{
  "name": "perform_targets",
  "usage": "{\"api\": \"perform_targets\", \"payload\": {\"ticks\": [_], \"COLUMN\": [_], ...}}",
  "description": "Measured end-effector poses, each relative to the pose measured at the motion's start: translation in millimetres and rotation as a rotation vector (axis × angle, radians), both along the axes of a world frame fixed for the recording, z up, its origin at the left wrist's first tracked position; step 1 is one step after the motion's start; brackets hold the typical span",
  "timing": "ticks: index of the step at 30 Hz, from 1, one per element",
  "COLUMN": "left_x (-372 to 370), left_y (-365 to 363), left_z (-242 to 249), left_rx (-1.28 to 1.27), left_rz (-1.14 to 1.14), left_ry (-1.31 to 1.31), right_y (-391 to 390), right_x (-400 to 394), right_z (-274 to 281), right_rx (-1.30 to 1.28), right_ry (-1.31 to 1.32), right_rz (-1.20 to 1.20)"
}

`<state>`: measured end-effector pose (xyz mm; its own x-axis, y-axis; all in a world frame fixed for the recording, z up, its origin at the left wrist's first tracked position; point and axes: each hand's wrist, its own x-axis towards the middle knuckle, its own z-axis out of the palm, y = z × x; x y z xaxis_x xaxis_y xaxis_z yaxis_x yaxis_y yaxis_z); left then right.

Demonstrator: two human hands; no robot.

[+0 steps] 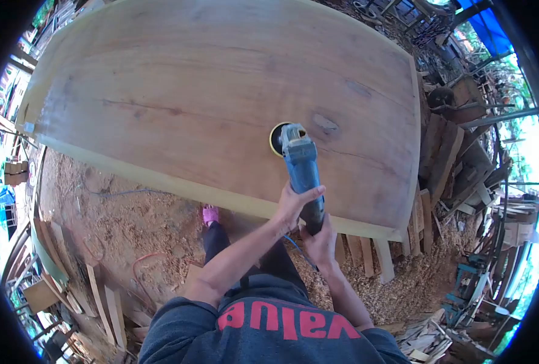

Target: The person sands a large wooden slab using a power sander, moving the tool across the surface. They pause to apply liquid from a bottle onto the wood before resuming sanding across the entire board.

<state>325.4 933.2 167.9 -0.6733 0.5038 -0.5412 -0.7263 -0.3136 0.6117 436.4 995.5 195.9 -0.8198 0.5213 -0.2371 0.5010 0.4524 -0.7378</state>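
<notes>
A blue angle grinder (304, 173) with a grey head and a round, yellow-edged pad (276, 139) rests over a wide wooden slab (178, 79). The pad sits flat against or just over the slab's surface, left of a dark knot. My left hand (295, 205) wraps round the middle of the grinder's body, thumb across the top. Farther back, my right hand (322, 244) grips the dark rear end of the tool; some of its fingers are hidden beneath. A blue cord (294, 244) hangs near the tool's rear.
Sawdust and shavings (142, 224) cover the ground, with an orange cord (139, 267) lying across them. Stacked timber offcuts (445, 151) crowd the slab's right end. Loose boards (102, 303) lean at lower left. My foot in a pink shoe (210, 215) stands by the slab's near edge.
</notes>
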Motion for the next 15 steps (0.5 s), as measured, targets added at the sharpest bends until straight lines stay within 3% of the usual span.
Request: {"api": "perform_targets", "payload": {"ticks": [7, 15], "left_x": [54, -23], "left_y": [9, -7], "left_z": [9, -4], "left_rx": [-0.030, 0.009], "left_rz": [0.099, 0.226], "left_ry": [-0.074, 0.007], "right_y": [31, 18], "right_x": [47, -34], "right_z": [2, -17], "right_rx": [-0.047, -0.051], "right_ry": [-0.050, 0.018], "right_rz": [0.129, 0.196]}}
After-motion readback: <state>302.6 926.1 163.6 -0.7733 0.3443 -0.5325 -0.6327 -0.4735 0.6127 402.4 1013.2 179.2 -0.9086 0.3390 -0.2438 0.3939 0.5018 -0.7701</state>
